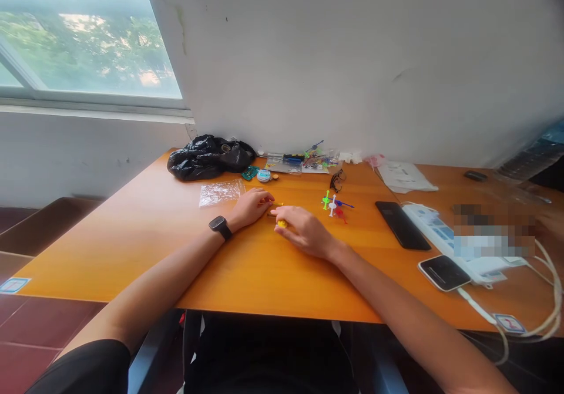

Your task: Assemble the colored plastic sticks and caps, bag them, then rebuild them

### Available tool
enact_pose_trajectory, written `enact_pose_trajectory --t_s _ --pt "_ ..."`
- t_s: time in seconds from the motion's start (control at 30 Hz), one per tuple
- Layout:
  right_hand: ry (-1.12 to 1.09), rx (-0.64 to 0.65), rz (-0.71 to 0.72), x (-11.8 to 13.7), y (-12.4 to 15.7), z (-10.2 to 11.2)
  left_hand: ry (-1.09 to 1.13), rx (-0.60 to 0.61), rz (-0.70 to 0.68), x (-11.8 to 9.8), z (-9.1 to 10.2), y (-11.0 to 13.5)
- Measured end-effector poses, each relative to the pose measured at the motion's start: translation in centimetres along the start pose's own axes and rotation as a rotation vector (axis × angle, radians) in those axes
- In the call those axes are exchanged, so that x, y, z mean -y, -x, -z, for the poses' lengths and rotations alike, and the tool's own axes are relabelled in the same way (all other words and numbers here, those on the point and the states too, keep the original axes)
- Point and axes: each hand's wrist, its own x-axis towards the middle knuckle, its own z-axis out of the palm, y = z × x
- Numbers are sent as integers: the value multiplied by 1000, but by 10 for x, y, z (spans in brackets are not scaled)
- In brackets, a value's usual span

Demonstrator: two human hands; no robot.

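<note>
Thin yellow plastic stick (pixel 278 204) on an orange-brown wooden table (pixel 247 276), viewed from the wearer's head. Reading left to right, we first find a clear, crinkled plastic sheet (pixel 218 194) lying flat, then the left hand (pixel 252 207), its fingertips at the stick's left end; whether they pinch it or merely press it, we cannot tell. The stick's long axis runs roughly side to side, its free end pointing right. We judge the left hand the nearer; the right hand (pixel 308 229) sits just right of the stick and closer to the table's front edge, thumb and forefinger closed on a small rounded yellow piece (pixel 282 224). Farther right, apart from both hands, we note a cluster of green, white, blue and red spiked plastic pieces (pixel 332 206).
</note>
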Motion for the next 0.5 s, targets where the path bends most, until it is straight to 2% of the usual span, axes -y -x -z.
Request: enact_pose_trajectory --t_s 0.1,0.17,0.33,0.5 --pt "29 168 13 2 0 -8 -8 3 -10 1 0 0" --pt "79 216 -42 -2 2 -6 -9 6 -13 1 0 0" --pt "245 234 -285 -14 6 12 7 0 -4 -1 0 1" --pt "568 226 -446 -25 10 27 33 14 -18 -4 1 2"
